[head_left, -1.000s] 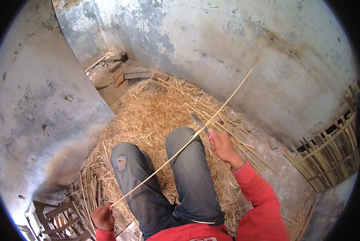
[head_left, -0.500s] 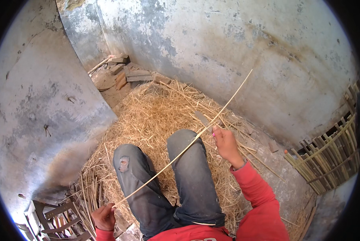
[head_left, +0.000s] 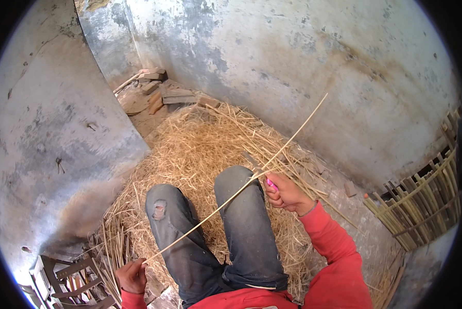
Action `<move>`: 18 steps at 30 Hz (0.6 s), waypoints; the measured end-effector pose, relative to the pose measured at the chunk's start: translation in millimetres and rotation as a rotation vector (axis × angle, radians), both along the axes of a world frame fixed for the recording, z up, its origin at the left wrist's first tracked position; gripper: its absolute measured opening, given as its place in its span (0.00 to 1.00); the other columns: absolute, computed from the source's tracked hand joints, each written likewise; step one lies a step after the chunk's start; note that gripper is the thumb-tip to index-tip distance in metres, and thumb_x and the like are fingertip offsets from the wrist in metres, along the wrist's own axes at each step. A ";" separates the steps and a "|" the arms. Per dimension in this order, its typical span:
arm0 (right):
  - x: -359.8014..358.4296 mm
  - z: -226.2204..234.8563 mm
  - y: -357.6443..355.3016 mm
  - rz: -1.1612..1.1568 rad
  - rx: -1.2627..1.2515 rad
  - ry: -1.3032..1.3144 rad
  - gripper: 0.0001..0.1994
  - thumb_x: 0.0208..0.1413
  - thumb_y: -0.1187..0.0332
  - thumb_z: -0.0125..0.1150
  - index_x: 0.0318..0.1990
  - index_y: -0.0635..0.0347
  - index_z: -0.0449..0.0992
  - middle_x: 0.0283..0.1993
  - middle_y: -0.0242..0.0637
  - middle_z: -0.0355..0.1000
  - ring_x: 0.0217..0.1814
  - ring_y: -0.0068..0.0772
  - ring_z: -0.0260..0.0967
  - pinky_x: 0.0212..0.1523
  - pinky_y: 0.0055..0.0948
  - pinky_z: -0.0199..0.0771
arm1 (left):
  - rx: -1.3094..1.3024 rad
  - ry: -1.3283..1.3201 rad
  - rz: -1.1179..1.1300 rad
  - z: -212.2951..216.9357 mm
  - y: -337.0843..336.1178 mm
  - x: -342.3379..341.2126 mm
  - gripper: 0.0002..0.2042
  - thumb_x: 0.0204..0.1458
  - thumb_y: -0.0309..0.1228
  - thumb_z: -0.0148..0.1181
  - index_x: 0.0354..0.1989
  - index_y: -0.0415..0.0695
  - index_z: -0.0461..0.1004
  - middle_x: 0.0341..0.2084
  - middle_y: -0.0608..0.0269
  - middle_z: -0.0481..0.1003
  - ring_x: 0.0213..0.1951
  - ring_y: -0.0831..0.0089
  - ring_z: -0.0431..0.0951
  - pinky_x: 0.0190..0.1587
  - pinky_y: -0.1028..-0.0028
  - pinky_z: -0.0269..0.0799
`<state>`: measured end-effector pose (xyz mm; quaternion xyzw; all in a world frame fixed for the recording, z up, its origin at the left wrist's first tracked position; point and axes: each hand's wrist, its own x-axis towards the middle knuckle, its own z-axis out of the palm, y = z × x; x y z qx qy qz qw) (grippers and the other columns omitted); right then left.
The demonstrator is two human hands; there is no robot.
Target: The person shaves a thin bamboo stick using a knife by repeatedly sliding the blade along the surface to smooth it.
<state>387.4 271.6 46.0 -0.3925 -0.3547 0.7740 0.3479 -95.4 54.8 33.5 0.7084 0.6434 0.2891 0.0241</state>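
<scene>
The left hand (head_left: 132,275) pinches the near-left end of the thin pale-yellow wooden strip (head_left: 231,198) slanting far right over both knees, the right hand (head_left: 287,194) grips the pink-handled grey-bladed knife (head_left: 272,185), and excess pressure could slip the blade into the dark-grey-trousered right knee (head_left: 236,180).

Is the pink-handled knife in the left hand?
No, the right hand grips the pink-handled knife, while the left hand pinches the long thin strip near its lower end.

The right grip (head_left: 286,193) partly hides the pink knife handle (head_left: 271,184).
</scene>
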 end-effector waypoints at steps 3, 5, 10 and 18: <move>4.4 -2.3 -0.9 -0.071 0.125 -0.172 0.27 0.75 0.50 0.47 0.23 0.55 0.66 0.16 0.24 0.58 0.15 0.17 0.51 0.17 0.23 0.52 | 0.038 0.030 -0.038 -10.1 -0.6 -2.8 0.07 0.48 0.23 0.71 0.37 0.44 0.85 0.17 0.56 0.71 0.18 0.56 0.73 0.23 0.63 0.64; -2.2 -15.0 2.3 -0.230 0.366 -0.405 0.27 0.76 0.50 0.47 0.24 0.57 0.69 0.15 0.27 0.59 0.16 0.20 0.54 0.19 0.26 0.55 | 0.035 -0.035 0.000 -14.4 -1.8 -2.1 0.07 0.48 0.24 0.71 0.37 0.45 0.85 0.16 0.56 0.71 0.18 0.57 0.73 0.23 0.63 0.65; -32.7 -20.3 -13.0 -0.455 0.831 -0.805 0.27 0.76 0.53 0.46 0.28 0.66 0.73 0.16 0.36 0.63 0.19 0.28 0.60 0.25 0.36 0.62 | 0.040 0.029 -0.012 -2.8 5.6 12.3 0.07 0.49 0.24 0.71 0.37 0.45 0.84 0.16 0.57 0.71 0.18 0.57 0.72 0.22 0.63 0.63; -15.0 -9.8 -9.6 -0.177 0.165 -0.201 0.28 0.76 0.50 0.47 0.23 0.57 0.67 0.15 0.28 0.59 0.16 0.20 0.54 0.19 0.27 0.56 | 0.036 0.009 0.000 -3.2 4.5 13.8 0.07 0.50 0.23 0.70 0.38 0.45 0.84 0.17 0.57 0.71 0.18 0.58 0.72 0.22 0.62 0.62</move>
